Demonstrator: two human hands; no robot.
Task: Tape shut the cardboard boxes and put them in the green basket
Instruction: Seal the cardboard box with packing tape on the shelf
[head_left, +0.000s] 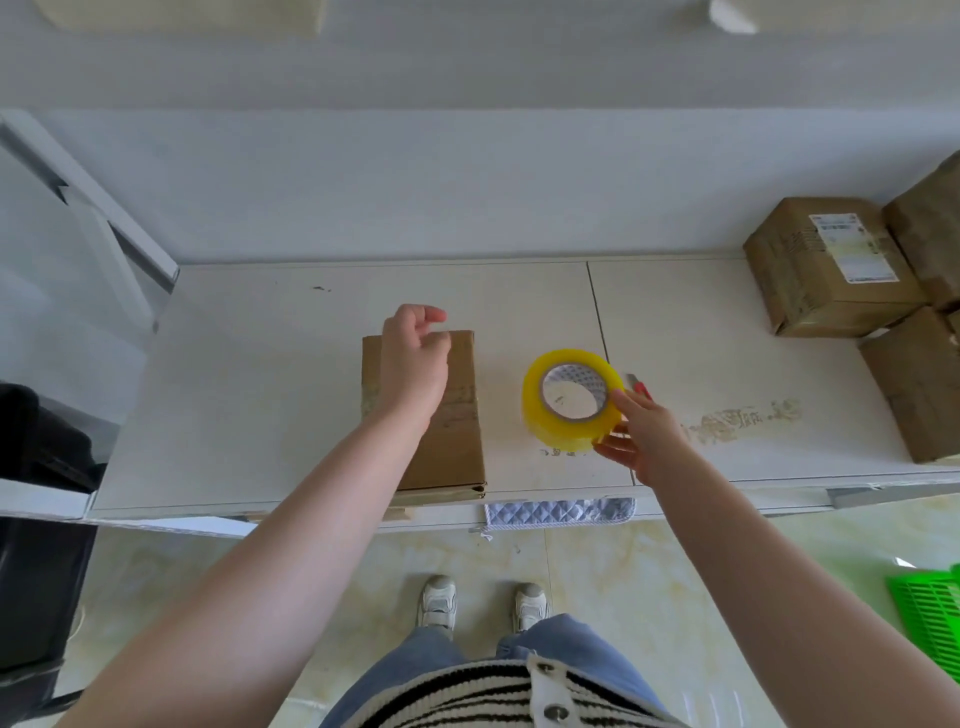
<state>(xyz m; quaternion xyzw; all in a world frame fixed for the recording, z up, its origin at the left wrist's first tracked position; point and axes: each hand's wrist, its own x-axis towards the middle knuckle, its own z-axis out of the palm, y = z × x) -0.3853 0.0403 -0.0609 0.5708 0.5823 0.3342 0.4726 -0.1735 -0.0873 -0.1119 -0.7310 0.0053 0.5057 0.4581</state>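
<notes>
A flat cardboard box (457, 415) lies at the white table's front edge, partly under my forearm. Over the box's far end hovers my left hand (415, 358), fingers loosely curled and holding nothing. A yellow roll of packing tape (571, 397) stands tilted on the table to the right of the box. My right hand (641, 431) grips the roll at its near right rim, thumb on top and fingers beneath. The green basket (930, 618) sits on the floor at the lower right, only its corner in view.
Several taped cardboard boxes (826, 265) are stacked at the table's (260, 364) right end. A small red-tipped cutter (640, 387) lies just behind the tape roll. A quilted grey cloth (561, 512) hangs off the front edge. Dark objects stand at the left.
</notes>
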